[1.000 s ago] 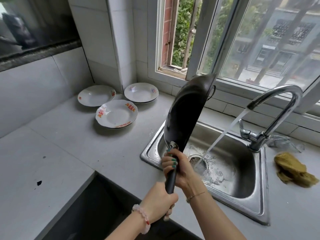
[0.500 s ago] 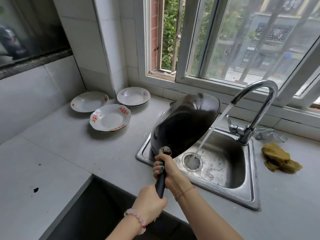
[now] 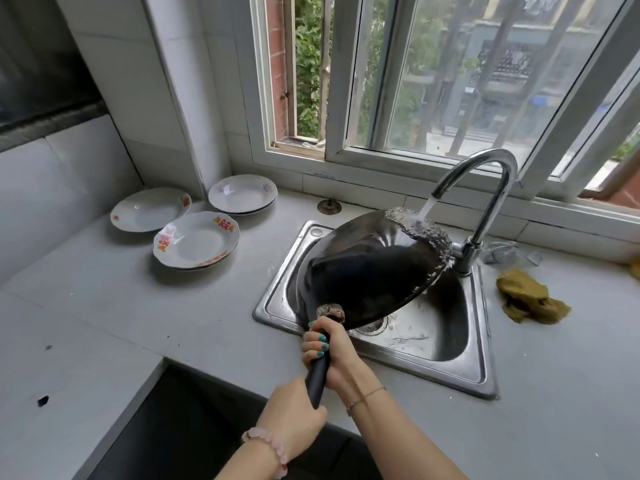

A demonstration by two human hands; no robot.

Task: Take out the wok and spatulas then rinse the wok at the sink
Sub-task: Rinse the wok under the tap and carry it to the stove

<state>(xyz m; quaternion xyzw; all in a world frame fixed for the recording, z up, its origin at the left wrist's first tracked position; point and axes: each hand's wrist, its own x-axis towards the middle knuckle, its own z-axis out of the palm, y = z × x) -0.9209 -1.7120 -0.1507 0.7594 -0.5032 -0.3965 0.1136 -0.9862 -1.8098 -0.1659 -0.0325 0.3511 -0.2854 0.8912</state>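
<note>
A black wok (image 3: pixel 367 271) hangs tilted over the steel sink (image 3: pixel 478 358), its rounded underside facing up and toward me. Water from the curved chrome faucet (image 3: pixel 485 188) lands on the wok's far upper edge and splashes there. My right hand (image 3: pixel 329 351) grips the black handle close to the wok's body. My left hand (image 3: pixel 294 414) grips the handle's near end. No spatulas are in view.
Three white patterned plates (image 3: pixel 197 240) lie on the grey counter at the left. A crumpled yellow-brown cloth (image 3: pixel 530 299) lies right of the sink, with a clear plastic bag (image 3: pixel 512 254) behind it. A dark recess (image 3: pixel 166 427) opens in the counter's near edge. The window stands just behind the faucet.
The wok has swung down from nearly upright to a low tilt and moved right under the faucet. Water that fell straight into the sink now strikes the wok. Both hands kept their grip.
</note>
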